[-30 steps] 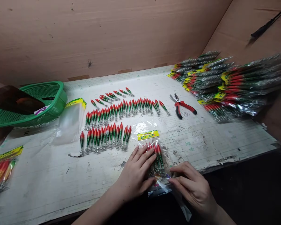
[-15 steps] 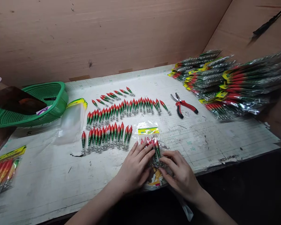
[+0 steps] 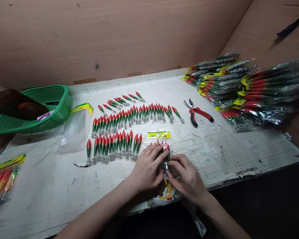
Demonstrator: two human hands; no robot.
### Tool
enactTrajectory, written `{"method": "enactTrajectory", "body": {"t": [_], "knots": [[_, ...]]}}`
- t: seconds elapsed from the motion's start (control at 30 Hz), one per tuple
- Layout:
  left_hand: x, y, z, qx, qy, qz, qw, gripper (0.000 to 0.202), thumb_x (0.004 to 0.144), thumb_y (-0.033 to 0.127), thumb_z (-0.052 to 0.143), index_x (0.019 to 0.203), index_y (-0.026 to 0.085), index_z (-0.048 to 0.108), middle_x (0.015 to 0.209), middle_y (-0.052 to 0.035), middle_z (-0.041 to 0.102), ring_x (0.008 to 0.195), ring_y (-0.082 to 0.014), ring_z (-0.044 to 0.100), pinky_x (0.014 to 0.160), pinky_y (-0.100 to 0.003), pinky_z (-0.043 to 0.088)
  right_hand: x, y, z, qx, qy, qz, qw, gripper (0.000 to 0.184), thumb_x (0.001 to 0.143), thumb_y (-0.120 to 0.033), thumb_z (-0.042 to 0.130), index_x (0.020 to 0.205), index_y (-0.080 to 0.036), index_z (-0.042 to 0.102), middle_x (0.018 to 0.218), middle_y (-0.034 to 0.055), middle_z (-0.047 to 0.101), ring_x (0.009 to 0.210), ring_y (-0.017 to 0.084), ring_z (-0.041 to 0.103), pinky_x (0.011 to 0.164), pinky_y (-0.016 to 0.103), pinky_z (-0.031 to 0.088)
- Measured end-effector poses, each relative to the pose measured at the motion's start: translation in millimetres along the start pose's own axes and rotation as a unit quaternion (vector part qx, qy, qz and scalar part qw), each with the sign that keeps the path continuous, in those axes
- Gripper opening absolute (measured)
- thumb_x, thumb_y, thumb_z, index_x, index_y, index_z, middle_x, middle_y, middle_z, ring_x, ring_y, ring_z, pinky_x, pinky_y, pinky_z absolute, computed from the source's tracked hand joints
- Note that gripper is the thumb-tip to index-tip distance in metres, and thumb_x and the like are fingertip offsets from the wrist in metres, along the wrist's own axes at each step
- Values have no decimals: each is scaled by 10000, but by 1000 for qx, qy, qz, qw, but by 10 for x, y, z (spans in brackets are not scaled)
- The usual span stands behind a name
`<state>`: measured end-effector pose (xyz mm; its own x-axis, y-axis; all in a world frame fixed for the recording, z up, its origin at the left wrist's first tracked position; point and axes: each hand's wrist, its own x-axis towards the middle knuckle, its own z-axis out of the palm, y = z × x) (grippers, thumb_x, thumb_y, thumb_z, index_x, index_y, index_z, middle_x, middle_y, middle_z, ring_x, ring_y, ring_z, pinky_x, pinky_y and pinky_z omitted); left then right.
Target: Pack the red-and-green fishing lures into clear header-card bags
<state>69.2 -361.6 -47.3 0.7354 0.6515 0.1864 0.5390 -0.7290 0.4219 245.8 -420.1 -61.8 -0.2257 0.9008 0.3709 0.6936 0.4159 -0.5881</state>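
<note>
A clear plastic bag with a yellow header card (image 3: 158, 135) lies on the white table, filled with red-and-green squid lures. My left hand (image 3: 147, 168) lies flat on the bag's left side, pressing the lures. My right hand (image 3: 186, 177) pinches the bag's lower end, fingers closed on the plastic. Both hands meet over the bag's bottom, hiding most of it. Left of the bag, loose lures (image 3: 114, 144) lie side by side in rows, with more rows (image 3: 137, 113) behind them.
Red-handled pliers (image 3: 198, 114) lie right of the lure rows. Stacks of filled bags (image 3: 249, 89) pile up at the right. Empty bags (image 3: 76, 127) and a green basket (image 3: 56, 101) sit at the left, and a filled bag (image 3: 2, 179) lies at the far left edge.
The bag slid slightly away from me. My right hand moved left from the table edge onto the bag's lower end and closed on it. My left hand stayed on the bag.
</note>
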Motion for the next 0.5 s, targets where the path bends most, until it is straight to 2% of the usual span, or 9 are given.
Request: {"method": "enactTrajectory", "body": {"t": [0.2,0.37,0.5], "knots": [[11,2,-6,-10,-9,1,1000,617,695,182,514,1309,161,450,1281,-118,527,1286,-283,374,1136,-545,175,17,-17,9,6,13,19,1000,228,751,-79,500,942,-202,527,942,66,522,883,198,532,741,342,500],[1,-12,-29,6,-21,3,1000,611,709,180,516,1315,150,444,1320,-135,501,1325,-291,333,1133,-544,184,16,5,28,12,19,25,999,192,797,-75,508,935,-207,508,934,62,512,881,198,528,751,351,495],[-1,-100,-130,26,-60,40,997,571,792,299,538,1334,160,420,1388,-142,453,1341,-297,321,1127,-559,182,13,53,-18,30,14,9,999,150,838,-126,547,960,-205,507,926,55,509,877,181,533,740,325,504]]}}
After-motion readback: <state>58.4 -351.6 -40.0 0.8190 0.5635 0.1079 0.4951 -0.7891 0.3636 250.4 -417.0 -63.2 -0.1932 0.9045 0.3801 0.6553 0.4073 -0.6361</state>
